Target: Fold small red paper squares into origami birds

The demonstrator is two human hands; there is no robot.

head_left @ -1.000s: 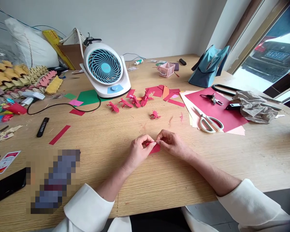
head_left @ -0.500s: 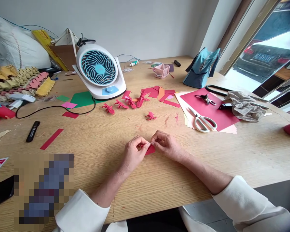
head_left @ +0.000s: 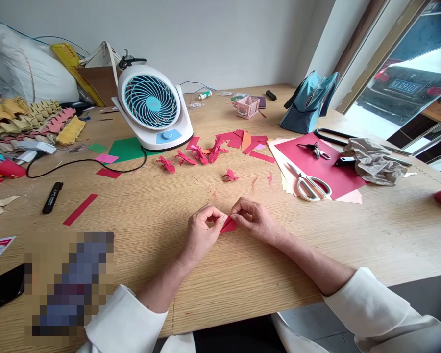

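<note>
Pinches red paper (head_left: 229, 225) at near centre in clamped fingertips of left hand (head_left: 205, 229) and right hand (head_left: 256, 221). Has a red figure (head_left: 230, 175) beyond and, farther, right of the fan (head_left: 151, 103), a pink basket (head_left: 247, 108) with contents too small to tell. Has bare wood toward the near edge of the table (head_left: 209, 282).

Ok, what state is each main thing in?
Left hand, pinching red paper
Right hand, pinching it too
Red paper, held, creased
Red figures, folded
Red strip, flat
Scissors, lying, blades together
Marker, capped
Fan, upright, running or not unclear
Bag, standing
Basket, upright
Grey bundle, crumpled
</note>
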